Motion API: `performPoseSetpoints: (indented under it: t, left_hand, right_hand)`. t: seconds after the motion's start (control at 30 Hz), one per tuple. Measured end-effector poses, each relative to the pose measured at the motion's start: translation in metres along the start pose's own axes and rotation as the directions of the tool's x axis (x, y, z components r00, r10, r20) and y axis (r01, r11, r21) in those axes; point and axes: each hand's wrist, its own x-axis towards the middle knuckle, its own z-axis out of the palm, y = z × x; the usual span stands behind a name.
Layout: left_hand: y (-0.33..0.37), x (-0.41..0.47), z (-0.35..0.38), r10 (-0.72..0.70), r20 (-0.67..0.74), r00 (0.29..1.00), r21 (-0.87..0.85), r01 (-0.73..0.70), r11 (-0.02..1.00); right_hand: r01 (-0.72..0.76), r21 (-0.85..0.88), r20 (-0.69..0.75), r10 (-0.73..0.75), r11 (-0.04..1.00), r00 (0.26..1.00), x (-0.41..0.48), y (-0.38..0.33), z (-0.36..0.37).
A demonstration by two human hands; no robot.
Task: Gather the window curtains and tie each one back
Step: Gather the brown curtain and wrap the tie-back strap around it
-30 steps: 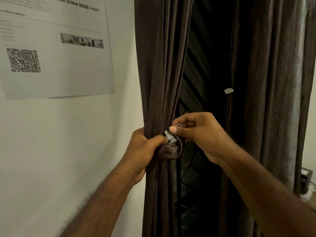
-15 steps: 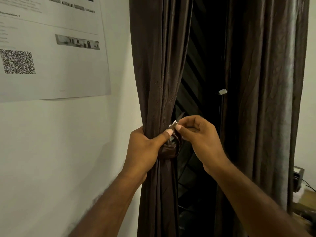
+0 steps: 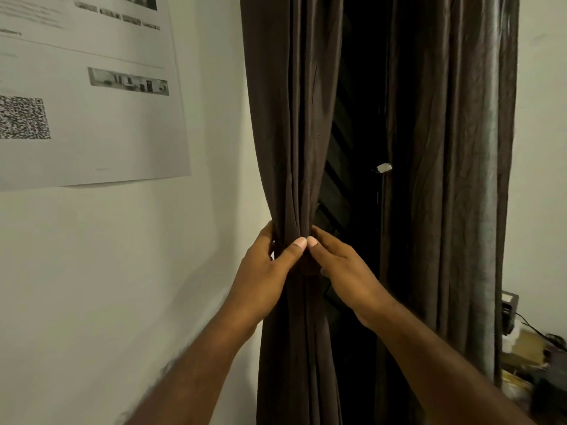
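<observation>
The left grip [image 3: 264, 271] wraps round the gathered left curtain [image 3: 291, 118] from the wall side, its thumb lying across the front of the bunched cloth and its fingers curled behind. The right grip [image 3: 343, 271] closes on the same bunch from the other side, thumb on the front, fingers reaching round the back edge. The two thumb tips touch at the middle of the bundle. Right under them sits a darker bulge of cloth; whether it is a tie band cannot be told.

Above the grips the left curtain hangs in tight folds and narrows down to the pinched waist; below them it falls straight.

Beyond the right grip is a dark window gap [image 3: 343, 185] with slanted slats, and past that the right curtain [image 3: 445, 148] hangs loose, well apart from both grips. A small white tag [image 3: 384, 168] shows at its inner edge, above the right grip.

To the outer side of the left grip is a pale wall [image 3: 122, 271], and higher up on it a printed poster [image 3: 92, 148] with a blurred QR code [image 3: 23, 118]. Low down past the right curtain lie a box and cables [image 3: 534, 342].
</observation>
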Motion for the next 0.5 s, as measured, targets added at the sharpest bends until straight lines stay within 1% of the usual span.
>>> performPoseSetpoints:
  t: [0.1,0.17,0.23,0.3,0.4,0.5]
  left_hand:
    - [0.002,0.001,0.002,0.013,-0.104,0.994,0.099,-0.002,0.995]
    - [0.002,0.003,0.003,0.052,-0.158,0.986,0.128,-0.031,0.991]
    - [0.001,0.006,0.003,0.074,-0.157,0.985,0.117,-0.056,0.992]
    - [0.001,0.009,0.004,0.055,-0.148,0.988,0.071,-0.045,0.996]
    - [-0.001,0.011,0.007,-0.003,-0.11,0.994,-0.001,0.003,1.0]
    - [-0.003,0.012,0.01,-0.057,-0.045,0.997,-0.063,0.054,0.997]
  right_hand:
    - [-0.013,-0.045,-0.014,0.013,0.999,1.0,0.009,0.0,-0.004]
    - [-0.034,-0.021,-0.012,0.034,0.999,0.999,0.013,-0.002,-0.009]
    - [-0.066,0.059,0.01,0.066,0.996,0.998,0.014,-0.007,-0.014]
    - [-0.089,0.107,0.004,0.09,0.99,0.996,0.016,-0.006,-0.019]
    - [-0.084,0.142,-0.061,0.094,0.986,0.994,0.018,-0.004,-0.022]
    - [-0.085,0.224,-0.148,0.12,0.971,0.982,0.018,-0.003,-0.026]
